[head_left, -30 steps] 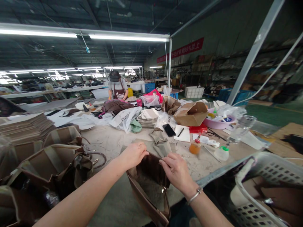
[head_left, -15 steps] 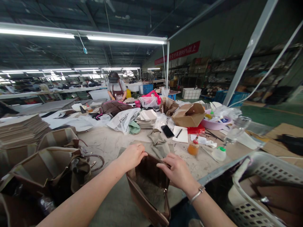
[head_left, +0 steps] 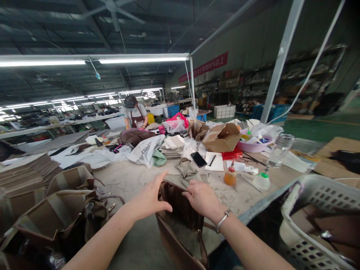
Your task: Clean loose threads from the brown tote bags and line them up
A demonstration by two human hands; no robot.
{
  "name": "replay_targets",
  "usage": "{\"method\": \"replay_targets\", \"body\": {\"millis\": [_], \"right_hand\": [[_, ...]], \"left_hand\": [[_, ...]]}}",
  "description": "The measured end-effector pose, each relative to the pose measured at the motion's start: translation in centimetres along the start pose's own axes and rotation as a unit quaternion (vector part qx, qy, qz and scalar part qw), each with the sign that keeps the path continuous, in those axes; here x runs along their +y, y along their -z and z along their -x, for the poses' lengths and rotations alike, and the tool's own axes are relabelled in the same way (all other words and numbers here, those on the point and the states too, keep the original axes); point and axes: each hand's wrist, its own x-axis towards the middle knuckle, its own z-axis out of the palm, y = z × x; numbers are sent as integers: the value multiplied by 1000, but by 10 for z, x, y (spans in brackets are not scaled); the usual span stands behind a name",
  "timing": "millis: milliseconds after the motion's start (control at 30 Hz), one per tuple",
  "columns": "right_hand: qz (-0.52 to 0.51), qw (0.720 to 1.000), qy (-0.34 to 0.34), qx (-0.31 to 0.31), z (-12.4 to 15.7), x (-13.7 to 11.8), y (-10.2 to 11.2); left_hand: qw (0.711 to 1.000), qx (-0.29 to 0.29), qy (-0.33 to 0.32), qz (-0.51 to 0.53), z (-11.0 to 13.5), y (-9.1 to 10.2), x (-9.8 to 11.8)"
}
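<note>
Appearing part-finished, its walls joined but its mouth unclosed, the brown bag (head_left: 181, 204) sits at the near side of the counter (head_left: 112, 174) between the left hand (head_left: 146, 200), thumb and fingers spread at the rim, and the right hand (head_left: 201, 197), seemingly pinching that rim.

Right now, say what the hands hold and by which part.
The right hand pinches the brown bag by its far rim; the left hand is open beside it.

Room inside bag (head_left: 184, 210), apparently (dim depths)
</note>
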Motion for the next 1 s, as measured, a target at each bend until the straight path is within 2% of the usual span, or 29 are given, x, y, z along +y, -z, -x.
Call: {"method": "replay_targets", "body": {"millis": [100,200,300,400,533,600,733,1000], "right_hand": [[8,1000,-8,10,8,5,3],[12,1000,-17,14,23,10,10],[3,999,-32,10,39,12,16],[-6,999,-44,12,47,10,18],[-1,998,-55,22,48,8,15],[2,998,-53,24,48,8,14],[2,998,-52,21,48,9,13],[-1,998,-51,21,45,10,11]], "left_hand": [[998,-52,21,-20,11,7,0],[994,-97,8,-42,15,16,-4],[992,-107,-5,-60,10,22,-4],[992,-68,-15,-104,-2,18,10],[982,21,-13,-189,-20,0,36],[977,45,-10,-210,-26,-9,43],[975,65,-18,-211,-32,-17,40],[974,83,-47,-205,-33,-17,26]]}}
